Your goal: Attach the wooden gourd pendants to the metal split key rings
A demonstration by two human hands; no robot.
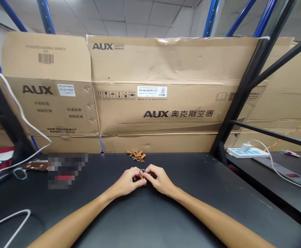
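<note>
My left hand (128, 181) and my right hand (158, 179) meet at the middle of the black table (150, 213), fingertips pinched together. Between them they hold a small dark ring (142, 171) with a small orange-brown piece (142, 177) just under it. Which hand grips which part I cannot make out. A small heap of orange-brown charms with loops (136, 155) lies on the table just beyond the hands, close to the cardboard.
Large AUX cardboard boxes (155, 103) stand as a wall along the table's back edge. A slanted black frame post (240, 93) rises at right. A white power strip (246, 152) with a cable lies at right, white cables (11, 220) and a pixelated patch (66, 170) at left.
</note>
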